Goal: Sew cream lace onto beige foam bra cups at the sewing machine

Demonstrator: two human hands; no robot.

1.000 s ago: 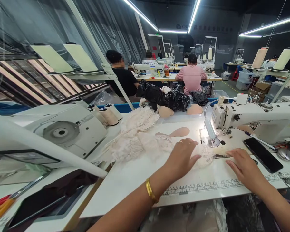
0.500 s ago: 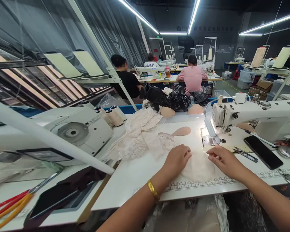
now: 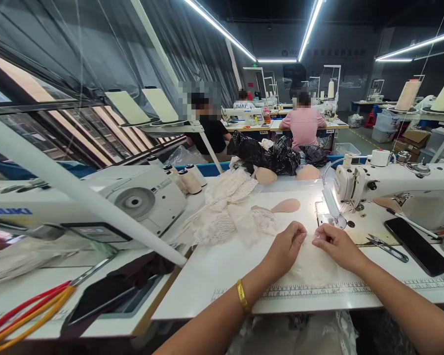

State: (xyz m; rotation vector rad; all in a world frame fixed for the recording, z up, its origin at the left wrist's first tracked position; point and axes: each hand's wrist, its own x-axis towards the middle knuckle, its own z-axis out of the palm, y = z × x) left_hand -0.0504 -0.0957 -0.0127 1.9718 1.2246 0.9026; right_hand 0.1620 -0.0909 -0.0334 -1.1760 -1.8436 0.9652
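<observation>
While pinching pale fabric (image 3: 315, 268) in closed left hand (image 3: 285, 250) and right hand (image 3: 338, 248), holds both closer together than before, near snips (image 3: 389, 250).

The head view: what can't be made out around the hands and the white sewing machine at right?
Head view: whether the bare left hand and bare right hand pinch the sheer cream fabric; their curled shapes hide the contact.
Head view: the right end of the long white sewing machine; the picture's edge cuts it off.
Head view: its needle; too small in the glare.
</observation>
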